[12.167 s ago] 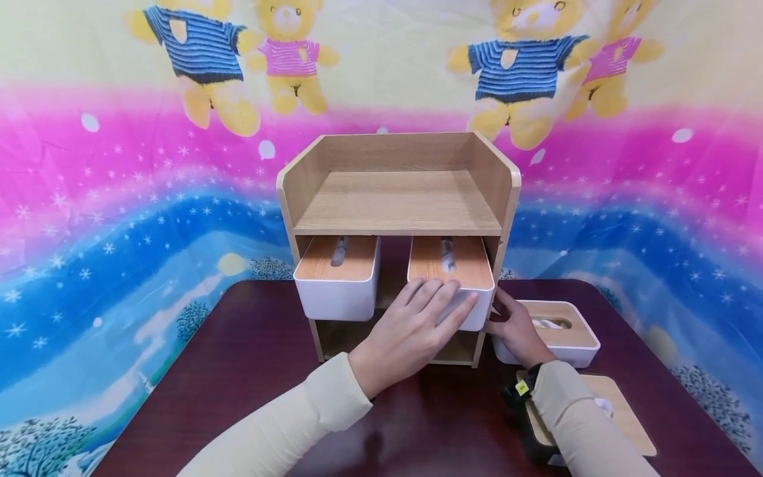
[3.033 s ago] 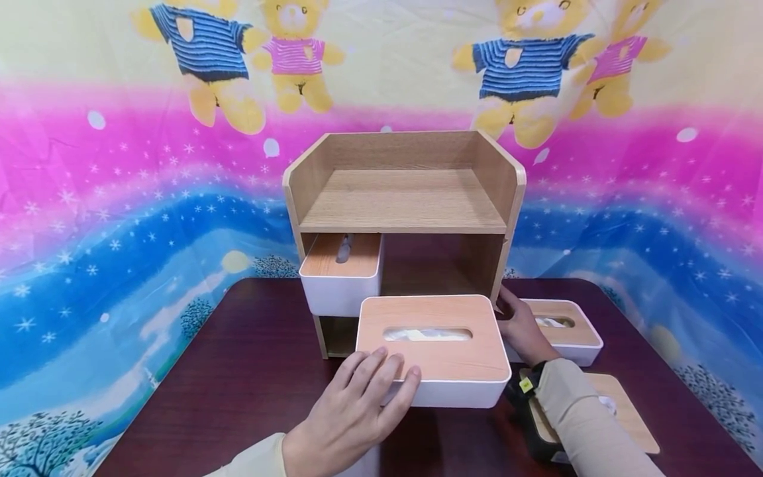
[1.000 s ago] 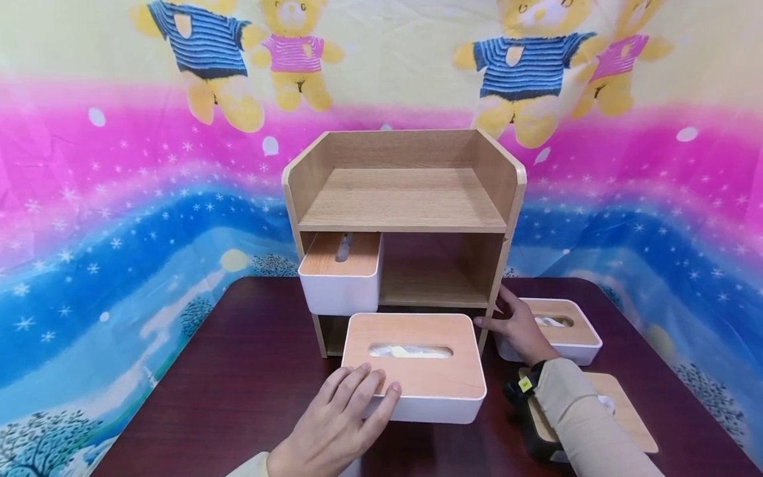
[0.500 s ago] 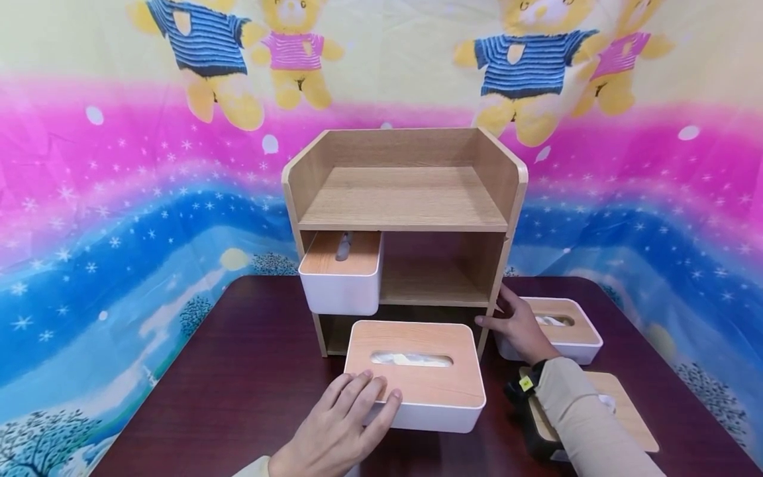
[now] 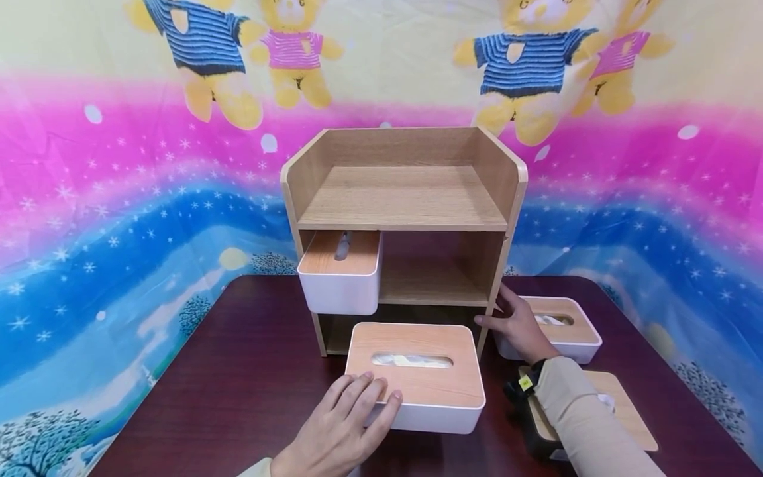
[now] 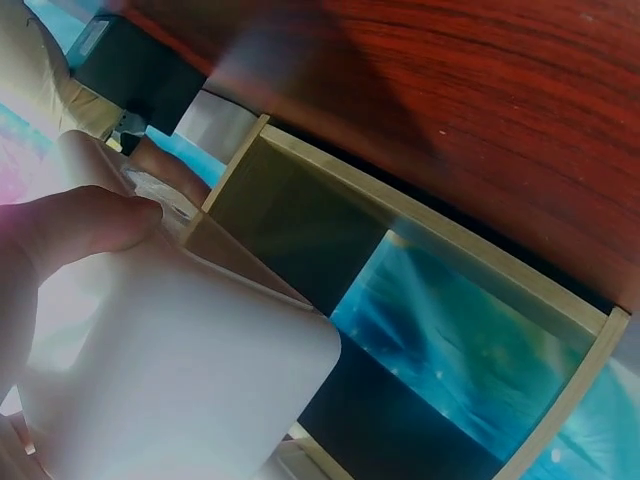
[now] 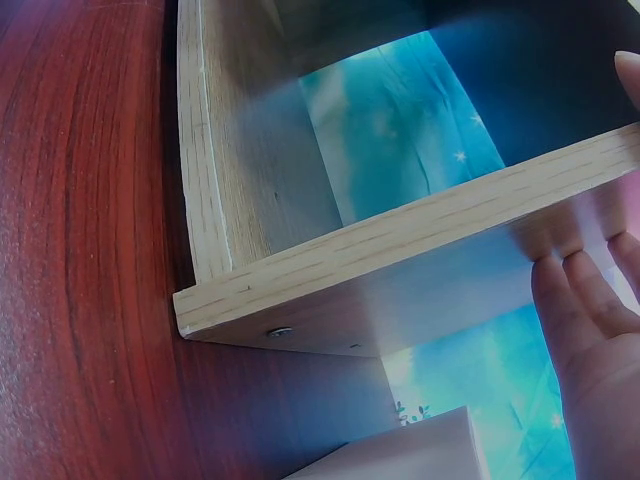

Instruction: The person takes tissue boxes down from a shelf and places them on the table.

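Observation:
A white tissue box [image 5: 417,377] with a wood-look lid lies crosswise in front of the wooden shelf unit [image 5: 402,199], before its bottom compartment. My left hand [image 5: 336,417] grips this box at its near left corner, fingers on the lid and thumb [image 6: 100,220] along a side. My right hand [image 5: 518,321] holds the shelf's right side panel [image 7: 400,240]; the fingers [image 7: 565,310] press its outer face and the thumb reaches round the front edge. In the middle compartment, a second white tissue box [image 5: 340,285] stands on the left, its front end jutting out.
Right of the shelf, a white tissue box [image 5: 566,331] rests on the dark red table [image 5: 238,377]. A black tissue box [image 5: 620,411] with a wood lid lies nearer, partly under my right forearm. A patterned cloth with bears [image 5: 524,66] hangs behind.
The held tissue box has come out of the middle compartment's right half, turned crosswise and dropped lower. My right thumb now shows on the panel's front edge. Little moved in the last half second.

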A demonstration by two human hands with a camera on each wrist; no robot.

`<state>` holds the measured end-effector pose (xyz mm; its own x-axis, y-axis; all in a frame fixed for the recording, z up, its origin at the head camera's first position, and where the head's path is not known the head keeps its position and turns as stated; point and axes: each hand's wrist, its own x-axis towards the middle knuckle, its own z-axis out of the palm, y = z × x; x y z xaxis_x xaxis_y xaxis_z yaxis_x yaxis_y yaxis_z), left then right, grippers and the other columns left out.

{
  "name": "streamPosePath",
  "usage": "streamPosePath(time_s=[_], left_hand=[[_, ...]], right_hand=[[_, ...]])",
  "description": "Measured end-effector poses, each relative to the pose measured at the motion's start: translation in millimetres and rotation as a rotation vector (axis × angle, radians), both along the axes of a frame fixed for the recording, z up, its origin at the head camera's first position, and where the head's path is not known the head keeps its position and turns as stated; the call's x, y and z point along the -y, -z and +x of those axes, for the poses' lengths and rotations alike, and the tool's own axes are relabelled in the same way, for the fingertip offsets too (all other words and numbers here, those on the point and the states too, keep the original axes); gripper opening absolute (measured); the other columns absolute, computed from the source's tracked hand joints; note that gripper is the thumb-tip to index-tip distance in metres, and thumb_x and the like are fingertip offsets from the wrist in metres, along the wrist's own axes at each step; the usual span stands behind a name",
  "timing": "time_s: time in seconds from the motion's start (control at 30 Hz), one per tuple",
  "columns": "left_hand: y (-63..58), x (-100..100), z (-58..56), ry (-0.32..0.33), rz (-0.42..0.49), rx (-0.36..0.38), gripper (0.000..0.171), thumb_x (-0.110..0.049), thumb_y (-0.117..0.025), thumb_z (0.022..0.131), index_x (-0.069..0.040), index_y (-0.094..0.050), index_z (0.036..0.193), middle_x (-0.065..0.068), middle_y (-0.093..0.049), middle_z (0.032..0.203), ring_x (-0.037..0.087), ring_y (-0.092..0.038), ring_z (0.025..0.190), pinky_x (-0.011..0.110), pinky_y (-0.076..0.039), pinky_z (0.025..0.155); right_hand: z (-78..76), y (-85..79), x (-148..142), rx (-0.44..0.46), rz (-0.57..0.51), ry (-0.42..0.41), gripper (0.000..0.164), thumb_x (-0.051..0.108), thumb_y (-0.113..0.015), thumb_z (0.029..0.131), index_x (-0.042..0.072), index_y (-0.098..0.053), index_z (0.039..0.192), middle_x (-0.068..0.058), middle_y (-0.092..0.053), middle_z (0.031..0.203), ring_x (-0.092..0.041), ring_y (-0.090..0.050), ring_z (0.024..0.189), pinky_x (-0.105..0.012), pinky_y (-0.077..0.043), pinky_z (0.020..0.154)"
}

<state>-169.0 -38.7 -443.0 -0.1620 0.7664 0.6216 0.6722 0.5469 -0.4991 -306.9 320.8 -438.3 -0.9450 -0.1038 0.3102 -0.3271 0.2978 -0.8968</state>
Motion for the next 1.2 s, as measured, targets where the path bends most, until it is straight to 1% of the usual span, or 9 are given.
streamPosePath(time_s=[0.17, 0.2, 0.37, 0.43, 0.67, 0.83, 1.0, 1.13, 1.2], left_hand=[[4.0, -1.8, -3.5, 0.013, 0.011, -0.069, 0.039, -0.003, -0.03, 0.098, -0.008, -0.052, 0.129, 0.016, -0.055, 0.121, 0.031, -0.055, 0.108, 0.042, -0.048, 0.085], [4.8, -2.2, -3.9, 0.013, 0.01, -0.071, 0.038, -0.003, -0.029, 0.099, -0.008, -0.052, 0.129, 0.016, -0.055, 0.12, 0.031, -0.055, 0.108, 0.042, -0.048, 0.085], [8.5, -6.0, -7.3, 0.06, 0.045, -0.119, 0.036, -0.003, -0.033, 0.097, -0.007, -0.055, 0.126, 0.016, -0.058, 0.116, 0.031, -0.058, 0.104, 0.042, -0.049, 0.082], [9.9, -7.6, -7.8, 0.078, 0.057, -0.131, 0.036, -0.004, -0.035, 0.096, -0.006, -0.055, 0.125, 0.017, -0.058, 0.116, 0.031, -0.058, 0.103, 0.042, -0.049, 0.081], [16.0, -11.0, -7.0, 0.096, 0.058, -0.156, 0.035, -0.005, -0.035, 0.098, -0.007, -0.057, 0.125, 0.016, -0.059, 0.115, 0.031, -0.059, 0.101, 0.042, -0.05, 0.079], [15.7, -14.8, -6.3, 0.114, 0.059, -0.174, 0.035, -0.005, -0.033, 0.098, -0.007, -0.058, 0.123, 0.016, -0.06, 0.112, 0.031, -0.06, 0.098, 0.041, -0.051, 0.078], [13.9, -18.3, -8.0, 0.145, 0.072, -0.238, 0.034, -0.004, -0.033, 0.097, -0.006, -0.06, 0.118, 0.016, -0.061, 0.107, 0.03, -0.061, 0.093, 0.04, -0.051, 0.073], [18.4, -19.4, -7.2, 0.123, 0.061, -0.207, 0.035, -0.005, -0.033, 0.098, -0.007, -0.059, 0.121, 0.016, -0.06, 0.11, 0.03, -0.06, 0.096, 0.04, -0.051, 0.076], [21.7, -19.5, -6.2, 0.099, 0.051, -0.167, 0.036, -0.005, -0.033, 0.098, -0.007, -0.057, 0.124, 0.016, -0.059, 0.113, 0.03, -0.059, 0.099, 0.041, -0.051, 0.078]], right_hand=[[-0.2, 0.6, -0.9, -0.008, 0.003, 0.004, 0.093, 0.007, -0.078, 0.081, 0.021, -0.024, 0.156, -0.018, -0.038, 0.149, -0.039, -0.039, 0.133, -0.057, -0.035, 0.103], [-0.3, 0.8, -1.0, -0.008, 0.005, 0.006, 0.093, 0.007, -0.078, 0.081, 0.022, -0.025, 0.156, -0.018, -0.038, 0.149, -0.04, -0.039, 0.133, -0.058, -0.034, 0.103], [-0.8, 1.4, -1.6, -0.009, 0.01, 0.01, 0.092, 0.006, -0.077, 0.082, 0.024, -0.025, 0.156, -0.017, -0.038, 0.15, -0.04, -0.038, 0.133, -0.059, -0.033, 0.104], [-0.8, 1.8, -2.1, -0.009, 0.014, 0.011, 0.092, 0.008, -0.078, 0.082, 0.024, -0.025, 0.156, -0.016, -0.038, 0.15, -0.04, -0.038, 0.134, -0.059, -0.033, 0.104], [-0.9, 2.3, -2.7, -0.009, -0.008, -0.007, 0.093, 0.013, -0.08, 0.081, 0.022, -0.027, 0.155, -0.015, -0.04, 0.149, -0.038, -0.04, 0.133, -0.056, -0.036, 0.103], [-0.7, 3.0, -1.5, 0.002, -0.008, -0.004, 0.093, 0.013, -0.08, 0.081, 0.024, -0.026, 0.156, -0.014, -0.039, 0.15, -0.039, -0.04, 0.133, -0.057, -0.036, 0.102], [-0.6, 3.6, -1.0, -0.007, -0.005, -0.01, 0.092, 0.013, -0.08, 0.081, 0.027, -0.026, 0.155, -0.012, -0.039, 0.15, -0.038, -0.039, 0.134, -0.056, -0.037, 0.102], [-0.2, 1.7, -0.9, -0.009, -0.006, -0.01, 0.091, 0.012, -0.079, 0.082, 0.028, -0.027, 0.155, -0.011, -0.039, 0.15, -0.037, -0.039, 0.134, -0.056, -0.037, 0.102], [0.3, 0.5, -0.5, -0.006, -0.006, -0.01, 0.092, 0.012, -0.079, 0.082, 0.028, -0.027, 0.155, -0.011, -0.039, 0.15, -0.037, -0.039, 0.134, -0.056, -0.038, 0.101]])
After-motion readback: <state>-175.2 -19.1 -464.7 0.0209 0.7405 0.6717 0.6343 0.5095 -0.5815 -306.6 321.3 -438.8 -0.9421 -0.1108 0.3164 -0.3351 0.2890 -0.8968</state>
